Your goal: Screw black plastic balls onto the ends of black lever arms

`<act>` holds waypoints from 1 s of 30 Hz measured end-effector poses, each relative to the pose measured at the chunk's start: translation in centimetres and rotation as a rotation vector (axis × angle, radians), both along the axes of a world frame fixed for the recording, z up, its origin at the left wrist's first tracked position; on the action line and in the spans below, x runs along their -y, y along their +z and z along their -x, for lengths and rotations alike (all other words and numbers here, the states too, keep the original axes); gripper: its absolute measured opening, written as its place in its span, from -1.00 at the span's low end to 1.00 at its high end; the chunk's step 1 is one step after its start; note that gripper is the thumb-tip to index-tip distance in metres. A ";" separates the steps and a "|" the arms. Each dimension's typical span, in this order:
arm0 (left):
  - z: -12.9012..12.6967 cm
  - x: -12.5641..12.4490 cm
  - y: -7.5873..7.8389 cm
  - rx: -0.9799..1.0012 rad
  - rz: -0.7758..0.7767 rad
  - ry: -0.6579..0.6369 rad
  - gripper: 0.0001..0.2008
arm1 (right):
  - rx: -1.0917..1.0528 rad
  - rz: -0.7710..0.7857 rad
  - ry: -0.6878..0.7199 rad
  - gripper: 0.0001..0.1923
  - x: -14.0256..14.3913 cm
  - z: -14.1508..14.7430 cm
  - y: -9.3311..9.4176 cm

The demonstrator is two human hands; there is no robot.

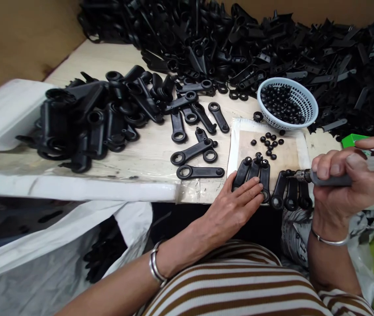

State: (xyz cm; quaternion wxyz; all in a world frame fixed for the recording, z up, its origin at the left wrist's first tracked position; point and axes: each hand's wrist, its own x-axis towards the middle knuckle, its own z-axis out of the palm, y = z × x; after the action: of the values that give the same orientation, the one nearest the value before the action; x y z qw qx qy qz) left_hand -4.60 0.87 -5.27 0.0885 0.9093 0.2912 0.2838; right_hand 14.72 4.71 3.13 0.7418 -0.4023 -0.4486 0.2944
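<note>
Head view. The left hand [236,202] lies flat, fingers extended and close together, pressing down on a row of three black plastic lever-shaped parts [254,173] at the near edge of the pale wooden worktable [147,149]. The levers stand side by side, ring ends towards the person, narrow ends pointing away onto a worn tan work mat [285,151] edged with clear tape.

The right hand [341,184] is closed in a fist-like grip round a grey pen-shaped powered driver [345,175], held nearly level. Its metal tip [300,175] points left and touches the top end of a second group of three black levers [290,193], just beside the first row.

Loose small black round caps [270,142] lie scattered on the mat, just beyond the lever ends. A pale blue perforated plastic basket [307,103] holding more such caps sits at the far edge of the mat.

Single black levers [200,172] lie spread to the left of the mat. A heap of larger black moulded parts [88,118] is farther left, beside a white foam tray [5,112]. A large pile of black plastic parts [272,39] fills the back of the table. A white plastic sack [58,245] hangs open below the table edge. Silver bangles are on both wrists.
</note>
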 end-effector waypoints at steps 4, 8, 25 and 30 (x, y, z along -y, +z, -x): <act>-0.3 0.0 0.3 -0.002 0.008 0.026 -0.66 | -0.006 -0.011 0.022 -0.78 -0.1 0.0 -0.2; -0.5 0.1 0.5 -0.029 0.023 0.034 -0.66 | -0.014 -0.022 0.043 -0.79 0.0 0.1 -0.1; 0.2 0.9 0.7 -0.049 0.035 -0.017 -0.68 | -0.010 -0.024 0.057 -0.79 0.2 -0.3 -0.4; 0.3 1.6 0.8 -0.015 -0.040 -0.009 -0.69 | -0.012 -0.028 0.071 -0.77 0.2 0.2 -0.3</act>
State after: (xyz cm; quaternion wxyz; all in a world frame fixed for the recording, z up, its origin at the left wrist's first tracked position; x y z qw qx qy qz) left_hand -4.89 -0.69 -4.45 0.0694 0.9143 0.2818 0.2824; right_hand 14.52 4.55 2.88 0.7392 -0.3740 -0.4619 0.3167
